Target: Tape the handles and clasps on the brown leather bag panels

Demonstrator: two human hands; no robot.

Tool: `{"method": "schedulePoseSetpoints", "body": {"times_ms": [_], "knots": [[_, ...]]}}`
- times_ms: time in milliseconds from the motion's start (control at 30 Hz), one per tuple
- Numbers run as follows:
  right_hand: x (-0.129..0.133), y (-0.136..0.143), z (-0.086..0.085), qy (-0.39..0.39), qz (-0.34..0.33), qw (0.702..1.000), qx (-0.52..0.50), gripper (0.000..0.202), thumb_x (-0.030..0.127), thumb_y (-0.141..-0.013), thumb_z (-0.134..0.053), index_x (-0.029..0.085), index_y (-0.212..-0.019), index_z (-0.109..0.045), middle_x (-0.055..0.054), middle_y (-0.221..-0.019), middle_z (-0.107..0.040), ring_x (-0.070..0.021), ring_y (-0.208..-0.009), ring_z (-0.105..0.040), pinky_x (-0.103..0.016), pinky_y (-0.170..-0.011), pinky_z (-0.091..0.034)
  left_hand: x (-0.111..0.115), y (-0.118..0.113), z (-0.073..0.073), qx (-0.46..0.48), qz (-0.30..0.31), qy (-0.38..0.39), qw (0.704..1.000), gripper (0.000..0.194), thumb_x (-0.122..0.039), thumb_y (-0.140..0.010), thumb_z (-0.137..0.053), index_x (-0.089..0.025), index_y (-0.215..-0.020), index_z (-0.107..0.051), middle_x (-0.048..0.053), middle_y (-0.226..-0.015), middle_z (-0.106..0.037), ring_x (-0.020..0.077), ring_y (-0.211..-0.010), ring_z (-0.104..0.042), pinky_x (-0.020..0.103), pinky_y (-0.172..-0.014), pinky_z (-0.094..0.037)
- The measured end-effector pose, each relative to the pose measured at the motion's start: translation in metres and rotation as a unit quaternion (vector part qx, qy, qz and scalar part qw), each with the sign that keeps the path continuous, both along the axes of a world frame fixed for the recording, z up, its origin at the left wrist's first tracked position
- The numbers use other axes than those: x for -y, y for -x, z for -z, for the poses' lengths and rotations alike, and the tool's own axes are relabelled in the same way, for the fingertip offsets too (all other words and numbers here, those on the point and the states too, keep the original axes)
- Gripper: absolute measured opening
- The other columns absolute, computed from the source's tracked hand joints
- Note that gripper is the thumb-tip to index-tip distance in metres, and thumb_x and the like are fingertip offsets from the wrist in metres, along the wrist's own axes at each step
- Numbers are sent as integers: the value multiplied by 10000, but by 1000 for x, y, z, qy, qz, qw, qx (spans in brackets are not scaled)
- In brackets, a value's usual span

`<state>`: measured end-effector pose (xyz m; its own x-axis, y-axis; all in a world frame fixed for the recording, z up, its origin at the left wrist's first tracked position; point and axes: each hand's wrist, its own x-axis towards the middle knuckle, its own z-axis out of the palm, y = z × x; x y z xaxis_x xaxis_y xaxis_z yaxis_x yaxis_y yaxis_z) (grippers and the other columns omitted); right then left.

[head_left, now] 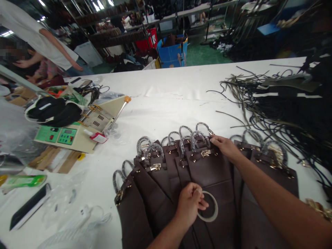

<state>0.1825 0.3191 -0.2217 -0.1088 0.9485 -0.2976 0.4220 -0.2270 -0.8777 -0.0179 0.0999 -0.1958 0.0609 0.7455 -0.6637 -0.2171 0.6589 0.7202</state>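
Observation:
Several dark brown handbag panels (210, 169) lie overlapped on the white table, with wrapped handles (197, 140) and gold buckles. My left hand (190, 204) is closed on a roll of tape (215, 209), a pale ring held above the panels. At the upper right corner of the top panel, my right hand (224, 147) pinches the edge between thumb and fingers. A gold clasp (205, 153) sits on that panel's strap. More brown panels (269, 186) with handles lie under and beside my right forearm.
On the left stands a cream machine (88, 136) with green control panels and a black bundle on top. Near it lie a phone (30, 207), a green bottle (26, 180) and clear plastic. Dark cords (243, 93) heap at the right. Behind the table are a blue bin (169, 53) and a person (52, 38).

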Motion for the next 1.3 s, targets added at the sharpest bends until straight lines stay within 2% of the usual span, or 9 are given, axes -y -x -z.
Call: {"method": "schedulePoseSetpoints", "body": {"times_ms": [100, 167, 333, 500, 700, 900, 1033, 1167, 1300], "knots": [[-4, 3, -1, -2, -15, 998, 54, 428, 563, -849, -542, 166, -895, -695, -41, -849, -691, -199, -796, -606, -307, -759, -442, 1, 1, 2, 7, -2, 2, 1000, 577, -654, -788, -630, -108, -934, -519, 36, -825, -581, 153, -607, -671, 209, -492, -474], [-7, 6, 0, -6, -26, 996, 87, 425, 553, -852, -533, 168, -908, -704, -36, -789, -681, -189, -746, -593, -296, -701, -422, 1, 1, 2, 8, -3, 4, 1000, 581, -656, -786, -630, -105, -935, -518, 37, -823, -581, 151, -603, -669, 209, -489, -474], [-12, 11, 4, -10, -13, 991, 131, 364, 473, -855, -542, 168, -925, -729, -66, -915, -724, -206, -841, -633, -307, -753, -429, 0, 1, 0, 7, 0, 1, 1000, 599, -673, -777, -628, -106, -933, -515, 36, -830, -577, 140, -590, -660, 206, -485, -470], [-15, 14, 8, -18, 12, 987, 160, 304, 431, -843, -578, 181, -869, -749, -62, -916, -728, -208, -853, -642, -311, -760, -423, -1, 0, -1, 9, -2, 7, 1000, 607, -681, -764, -638, -110, -924, -510, 36, -827, -577, 136, -585, -657, 205, -487, -468], [-6, 19, 7, -41, 42, 982, 177, 342, 465, -867, -576, 199, -943, -777, -51, -997, -747, -231, -927, -669, -312, -802, -443, 0, 0, -1, 11, -2, 4, 1000, 603, -681, -767, -638, -112, -927, -517, 35, -824, -576, 142, -592, -660, 210, -490, -471], [-2, 17, 10, -80, -2, 978, 195, 372, 531, -895, -561, 250, -982, -789, -24, -1100, -740, -234, -966, -673, -306, -821, -454, -1, 0, -4, 6, -3, 13, 1000, 600, -684, -750, -640, -121, -917, -514, 40, -825, -574, 143, -592, -658, 208, -482, -461], [-5, 20, 13, -83, -27, 953, 292, 365, 508, -905, -526, 265, -1002, -781, -44, -1083, -739, -246, -924, -663, -322, -724, -421, -2, -1, -8, 5, 0, 13, 1000, 600, -681, -739, -644, -120, -902, -507, 40, -822, -574, 137, -587, -654, 203, -482, -457], [-6, 26, 8, -59, -41, 938, 340, 398, 516, -921, -485, 272, -1039, -777, -79, -1082, -732, -262, -913, -651, -331, -673, -385, -2, -1, -6, 2, -2, 11, 1000, 576, -658, -751, -643, -118, -907, -515, 41, -822, -582, 139, -585, -655, 205, -483, -458], [0, 21, -7, -27, 5, 961, 274, 495, 584, -901, -513, 271, -1222, -722, -76, -1069, -733, -276, -948, -660, -349, -754, -433, -4, -2, -2, 15, -9, 10, 1000, 589, -659, -721, -663, -120, -903, -512, 38, -812, -585, 148, -579, -656, 214, -477, -458]]}}
